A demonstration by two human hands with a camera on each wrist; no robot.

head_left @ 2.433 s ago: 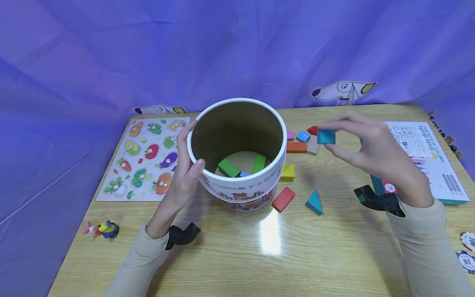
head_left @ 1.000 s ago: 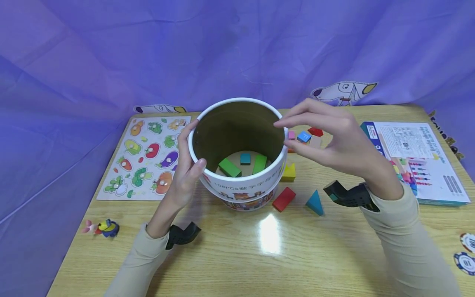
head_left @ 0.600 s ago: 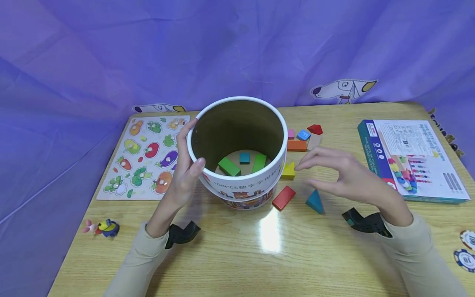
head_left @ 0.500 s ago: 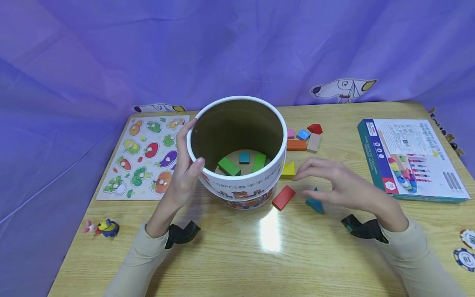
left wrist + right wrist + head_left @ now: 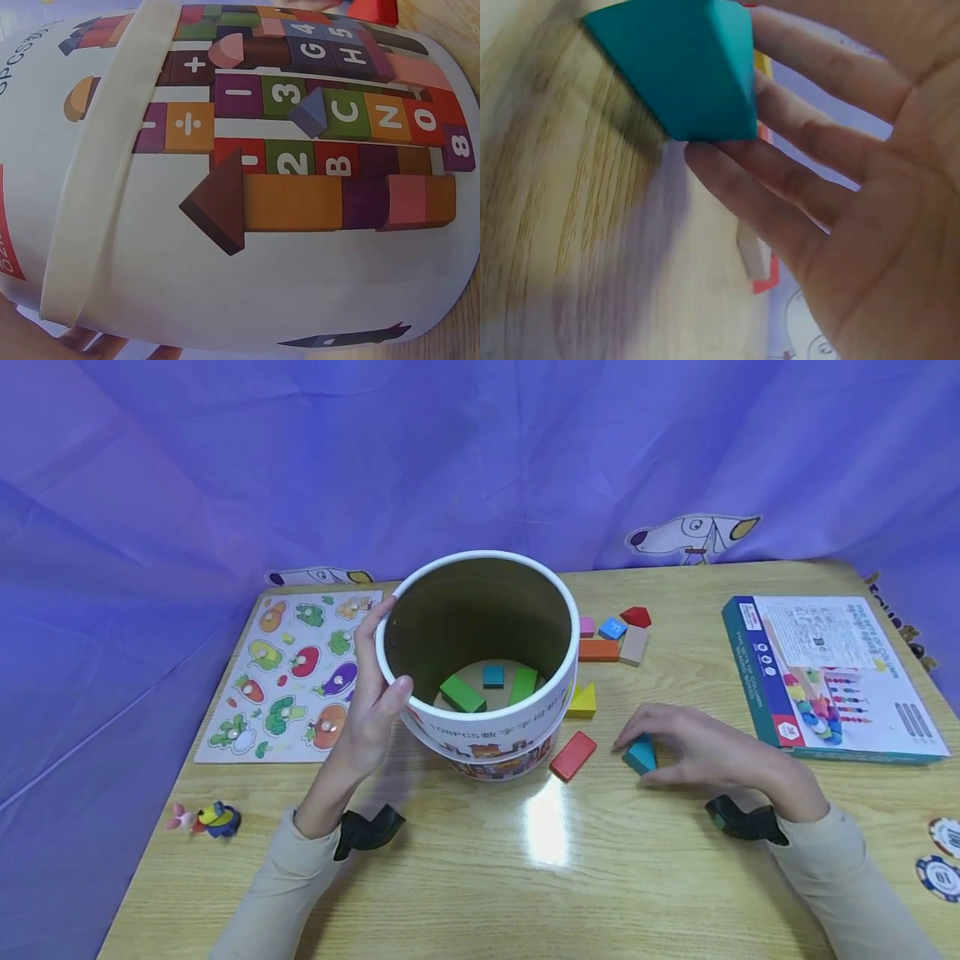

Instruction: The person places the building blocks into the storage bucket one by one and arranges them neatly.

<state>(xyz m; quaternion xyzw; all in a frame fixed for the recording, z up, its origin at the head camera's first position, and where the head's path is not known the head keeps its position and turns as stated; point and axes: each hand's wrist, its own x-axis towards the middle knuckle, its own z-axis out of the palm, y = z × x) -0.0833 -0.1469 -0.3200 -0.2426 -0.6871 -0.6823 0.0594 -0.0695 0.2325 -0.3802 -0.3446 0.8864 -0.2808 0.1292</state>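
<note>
A white toy-block bucket (image 5: 483, 727) stands mid-table with two green blocks (image 5: 462, 694) and a teal block (image 5: 493, 677) on its floor. My left hand (image 5: 367, 710) grips the bucket's left side at the rim, thumb towards the front. In the left wrist view, only fingers show under the printed bucket wall (image 5: 300, 277). My right hand (image 5: 693, 747) pinches a teal triangular block (image 5: 640, 756) low at the table, right of the bucket. The right wrist view shows that triangular block (image 5: 682, 71) against the fingertips, the thumb mostly out of sight.
Right of the bucket lie a red block (image 5: 573, 756), a yellow block (image 5: 582, 702), an orange block (image 5: 598, 650) and several smaller ones. A vegetable puzzle board (image 5: 288, 681) lies left, a boxed toy (image 5: 836, 681) right. Small figurines (image 5: 217, 821) and round chips (image 5: 939, 878) sit near the edges.
My right hand dropped a teal block into the bucket, moved back right and down, and took hold of the teal triangular block. My left hand has stayed on the bucket.
</note>
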